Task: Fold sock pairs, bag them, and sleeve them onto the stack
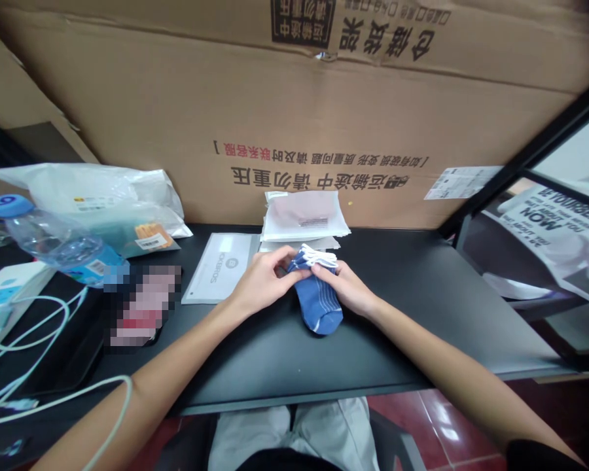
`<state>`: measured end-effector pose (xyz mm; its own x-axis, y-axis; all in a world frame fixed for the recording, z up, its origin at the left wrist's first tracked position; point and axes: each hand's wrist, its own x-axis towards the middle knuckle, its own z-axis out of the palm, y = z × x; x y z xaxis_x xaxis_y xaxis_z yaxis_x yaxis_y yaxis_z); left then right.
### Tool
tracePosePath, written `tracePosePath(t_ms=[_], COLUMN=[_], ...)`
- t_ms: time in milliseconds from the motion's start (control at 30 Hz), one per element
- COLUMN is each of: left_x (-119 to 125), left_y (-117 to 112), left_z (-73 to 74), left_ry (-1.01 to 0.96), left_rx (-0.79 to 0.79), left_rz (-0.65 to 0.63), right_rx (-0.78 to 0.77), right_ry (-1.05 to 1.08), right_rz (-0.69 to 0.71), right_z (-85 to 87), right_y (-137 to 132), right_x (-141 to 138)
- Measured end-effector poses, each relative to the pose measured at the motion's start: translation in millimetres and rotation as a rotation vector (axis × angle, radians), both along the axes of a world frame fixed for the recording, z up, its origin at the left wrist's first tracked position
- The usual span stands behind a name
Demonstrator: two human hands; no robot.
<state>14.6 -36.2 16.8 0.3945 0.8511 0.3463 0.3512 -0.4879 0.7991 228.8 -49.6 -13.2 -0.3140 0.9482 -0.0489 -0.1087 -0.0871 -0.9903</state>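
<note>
Blue socks [320, 306] with white cuffs and thin pale stripes are held just above the black table, toes pointing toward me. My left hand [271, 278] pinches the cuff end from the left, thumb across the front. From the right, my right hand [344, 286] grips the same cuffs, its thumb on the white edge; its other fingers are partly hidden behind the fabric. The cuffs look layered, but how many socks there are I cannot tell. Just beyond my hands lies a stack of white packets [304, 216], and a flat printed bag [220, 268] rests left of them.
A large cardboard sheet [275, 104] stands along the back of the table [397, 327]. At left are a water bottle [73, 248], a plastic bag [112, 190], a blurred-out phone-like object [144, 306] and white cables [53, 337]. A black frame [520, 157] rises at right.
</note>
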Motion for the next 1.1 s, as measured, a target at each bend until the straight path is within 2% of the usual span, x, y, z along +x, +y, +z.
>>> tracePosePath(t_ms=[100,167,233,300,367,433,500,600,667,767,833,900,967,1100], left_x=[-14.1,-28.2,-42.2,-53.4,-60.6,-64.4,-66.1,-67.1,-67.8,-69.1,-68.7,-64.7,-55.2,-24.2], left_y=[6.0,15.1,25.7,34.8,40.7,43.7,45.0,46.5,47.3,46.4,43.0,36.6,27.0,3.6], left_z=[6.2,10.3,12.7,12.6,9.7,5.5,2.0,1.5,4.9,13.4,18.9,21.9,21.4,11.0], left_ry=[0.018,0.064,0.301,0.638,0.912,1.052,1.094,1.067,0.996,0.775,0.588,0.41,0.286,0.267], left_rx=[0.226,0.374,0.422,0.326,0.159,0.03,-0.02,-0.025,0.01,0.199,0.394,0.577,0.692,0.758], left_rz=[0.137,0.298,0.433,0.46,0.395,0.326,0.307,0.382,0.493,0.687,0.716,0.636,0.493,0.233], right_rx=[-0.09,-0.156,-0.211,-0.265,-0.297,-0.277,-0.238,-0.227,-0.237,-0.225,-0.18,-0.139,-0.129,-0.148], right_ry=[0.139,0.248,0.331,0.373,0.37,0.344,0.324,0.291,0.261,0.197,0.164,0.148,0.152,0.21], right_rz=[-0.086,-0.148,-0.194,-0.215,-0.203,-0.178,-0.152,-0.133,-0.119,-0.08,-0.078,-0.081,-0.054,0.072], right_z=[0.8,3.6,7.5,11.0,12.9,12.9,11.9,10.3,9.9,10.4,11.7,13.7,16.5,21.3], right_y=[3.6,7.5,11.1,13.5,14.5,14.7,14.3,13.3,12.3,10.0,7.9,5.0,0.7,-11.8], right_x=[0.5,3.0,6.0,8.6,10.3,11.0,10.8,10.2,10.6,12.2,12.9,12.5,11.1,8.3])
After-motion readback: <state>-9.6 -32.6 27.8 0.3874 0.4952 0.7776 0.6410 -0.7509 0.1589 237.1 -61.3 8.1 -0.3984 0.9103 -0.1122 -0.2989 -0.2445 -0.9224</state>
